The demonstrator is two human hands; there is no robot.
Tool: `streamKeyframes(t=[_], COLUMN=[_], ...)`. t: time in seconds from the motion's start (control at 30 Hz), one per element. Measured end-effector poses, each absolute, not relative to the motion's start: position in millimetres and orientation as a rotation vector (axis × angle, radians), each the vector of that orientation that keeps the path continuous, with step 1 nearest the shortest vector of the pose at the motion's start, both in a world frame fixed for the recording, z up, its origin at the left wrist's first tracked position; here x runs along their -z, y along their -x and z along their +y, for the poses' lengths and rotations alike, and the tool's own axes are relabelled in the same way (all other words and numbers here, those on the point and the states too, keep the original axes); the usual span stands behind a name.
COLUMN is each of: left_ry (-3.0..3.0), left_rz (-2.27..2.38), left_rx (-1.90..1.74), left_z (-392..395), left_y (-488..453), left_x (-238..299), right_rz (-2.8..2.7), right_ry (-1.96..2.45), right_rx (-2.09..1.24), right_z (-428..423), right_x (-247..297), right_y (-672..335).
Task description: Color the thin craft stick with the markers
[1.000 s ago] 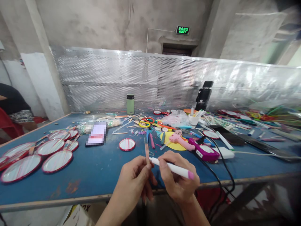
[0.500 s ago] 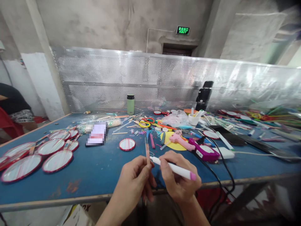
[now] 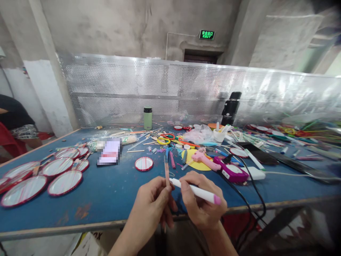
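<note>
My left hand (image 3: 152, 206) is closed around a thin wooden craft stick (image 3: 166, 171) that stands upright over the near edge of the blue table (image 3: 112, 192). My right hand (image 3: 200, 202) grips a white marker with a pink end (image 3: 198, 192), its tip pressed against the stick near my left thumb. Both hands hover just above the table's front edge.
Several red-rimmed round discs (image 3: 64, 182) lie at the left, one more (image 3: 144, 163) in the middle. A pink glue gun (image 3: 205, 159), magenta box (image 3: 231, 170), black cables (image 3: 250, 192), scissors, sticks and a green bottle (image 3: 147, 118) crowd the centre and right. A person sits at far left (image 3: 13, 124).
The marker shifts slightly in my right hand against the stick; otherwise both hands stay in place.
</note>
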State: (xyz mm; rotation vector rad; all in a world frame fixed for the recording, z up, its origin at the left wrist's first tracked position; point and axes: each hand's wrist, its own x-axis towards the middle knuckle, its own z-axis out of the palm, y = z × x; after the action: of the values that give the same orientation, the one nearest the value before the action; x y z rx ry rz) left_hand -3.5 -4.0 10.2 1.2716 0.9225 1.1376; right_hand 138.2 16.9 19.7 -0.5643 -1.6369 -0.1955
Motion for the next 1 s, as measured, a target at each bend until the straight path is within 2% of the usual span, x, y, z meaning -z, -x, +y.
streamKeyframes(t=[1.0], left_ry=[-1.263], left_rz=[0.922], left_rx=[-1.128], left_z=[-4.4], left_y=[2.4], left_x=[-9.7], right_rz=[-1.605], right_ry=[0.615], right_rx=[0.197], right_z=[18.9], right_x=[-19.8], right_y=[-137.0])
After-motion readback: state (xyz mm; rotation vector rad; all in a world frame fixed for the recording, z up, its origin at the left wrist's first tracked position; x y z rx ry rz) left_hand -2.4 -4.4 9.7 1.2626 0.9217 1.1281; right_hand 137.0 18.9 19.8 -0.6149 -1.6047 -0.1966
